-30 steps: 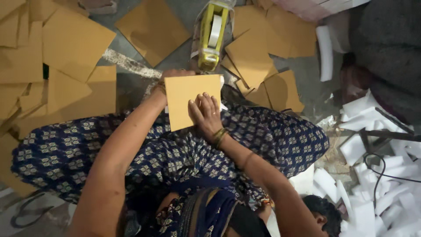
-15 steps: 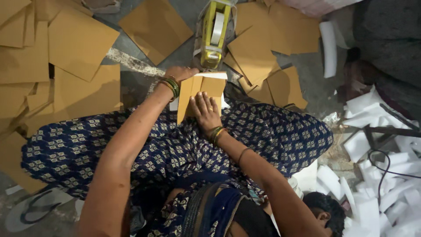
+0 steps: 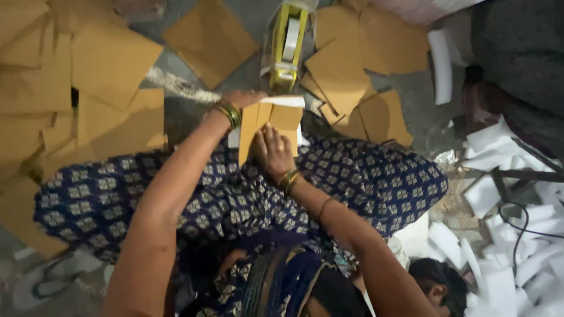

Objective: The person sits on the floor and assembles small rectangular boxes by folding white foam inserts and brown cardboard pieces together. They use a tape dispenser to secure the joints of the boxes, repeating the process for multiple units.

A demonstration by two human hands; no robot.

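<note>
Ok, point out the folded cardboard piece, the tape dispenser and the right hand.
folded cardboard piece [image 3: 281, 117], head view, upper brown panel.
tape dispenser [image 3: 286, 44], head view, yellow body.
right hand [image 3: 272, 154], head view, back of hand.

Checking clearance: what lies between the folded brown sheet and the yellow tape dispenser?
Head view: only the left hand gripping the folded brown sheet top edge, below the yellow tape dispenser.

A tan cardboard sheet, partly folded with 1 crease running lengthwise, lies on her patterned lap, its far edge lifted over a white piece.
</note>
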